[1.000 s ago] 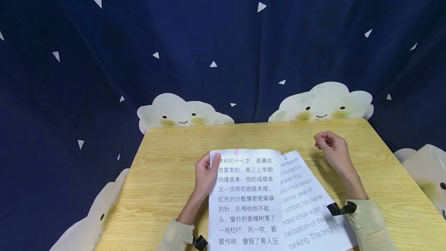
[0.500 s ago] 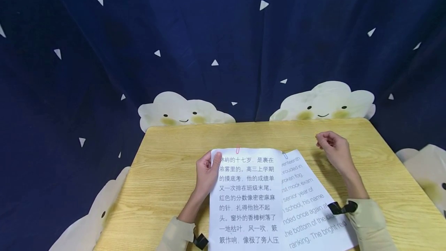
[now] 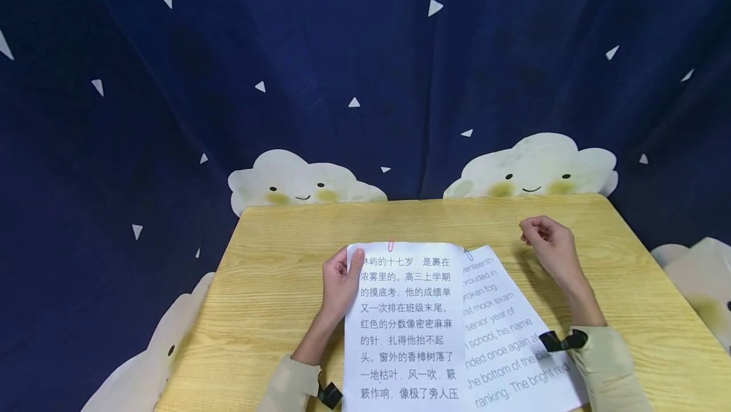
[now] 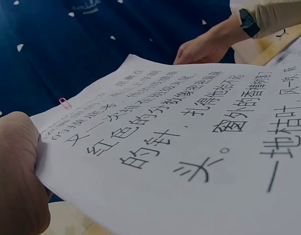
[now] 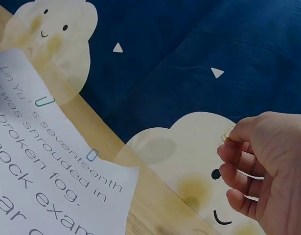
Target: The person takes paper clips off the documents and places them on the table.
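Note:
My left hand (image 3: 341, 285) grips the upper left corner of a white sheet of printed Chinese text (image 3: 405, 329), its thumb lying on the front. A pink paper clip (image 3: 391, 246) sits on that sheet's top edge. Between thumb and index finger my right hand (image 3: 553, 250) pinches a small yellow paper clip (image 5: 228, 134), apart from the papers at the upper right. Partly behind the Chinese page lies a sheet of printed English text (image 3: 502, 342). In the right wrist view a green paper clip (image 5: 45, 101) and a blue paper clip (image 5: 93, 154) are on its top edge.
Both hands are over a light wooden table (image 3: 274, 259). Behind it hangs a dark blue curtain (image 3: 320, 37) with white triangles and smiling clouds. Black straps (image 3: 562, 340) circle the wrists over beige sleeves (image 3: 608, 367). The right forearm overlaps the English sheet's right edge.
The whole head view has shifted slightly. Both hands keep their hold, the left on the sheet and the right on the yellow paper clip.

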`<state>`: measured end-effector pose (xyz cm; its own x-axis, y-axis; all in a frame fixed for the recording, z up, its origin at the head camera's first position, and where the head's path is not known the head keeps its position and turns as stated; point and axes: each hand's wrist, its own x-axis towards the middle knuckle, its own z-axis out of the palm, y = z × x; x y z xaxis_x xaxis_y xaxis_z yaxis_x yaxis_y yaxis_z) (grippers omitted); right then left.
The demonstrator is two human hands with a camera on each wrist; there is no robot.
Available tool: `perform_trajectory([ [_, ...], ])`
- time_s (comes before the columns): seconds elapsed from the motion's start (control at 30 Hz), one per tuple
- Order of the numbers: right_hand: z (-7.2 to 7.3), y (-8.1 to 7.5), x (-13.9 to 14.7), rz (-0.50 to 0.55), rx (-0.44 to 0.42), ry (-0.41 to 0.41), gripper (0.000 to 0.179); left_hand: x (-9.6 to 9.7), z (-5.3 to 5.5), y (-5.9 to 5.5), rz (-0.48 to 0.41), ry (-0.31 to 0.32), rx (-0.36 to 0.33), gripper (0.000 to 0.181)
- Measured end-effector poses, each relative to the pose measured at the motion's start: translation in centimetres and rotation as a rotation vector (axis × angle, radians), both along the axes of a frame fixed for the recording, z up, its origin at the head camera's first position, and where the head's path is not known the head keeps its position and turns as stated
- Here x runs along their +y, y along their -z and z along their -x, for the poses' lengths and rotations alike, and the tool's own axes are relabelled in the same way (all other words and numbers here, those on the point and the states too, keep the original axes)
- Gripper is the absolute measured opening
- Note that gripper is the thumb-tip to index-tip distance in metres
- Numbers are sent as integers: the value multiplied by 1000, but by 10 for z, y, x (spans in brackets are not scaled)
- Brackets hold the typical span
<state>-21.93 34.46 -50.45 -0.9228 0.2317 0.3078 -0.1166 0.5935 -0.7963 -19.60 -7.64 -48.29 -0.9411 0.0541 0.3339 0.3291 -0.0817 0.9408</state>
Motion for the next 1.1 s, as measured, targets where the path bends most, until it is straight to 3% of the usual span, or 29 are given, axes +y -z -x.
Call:
perform_trajectory([
  [0.03,0,0,0,-2,-2,1,34,0,-2,-4,3,1,0,21],
  [1.1,3,10,3,-9,-45,13,36,0,-2,-3,10,-2,-1,21],
])
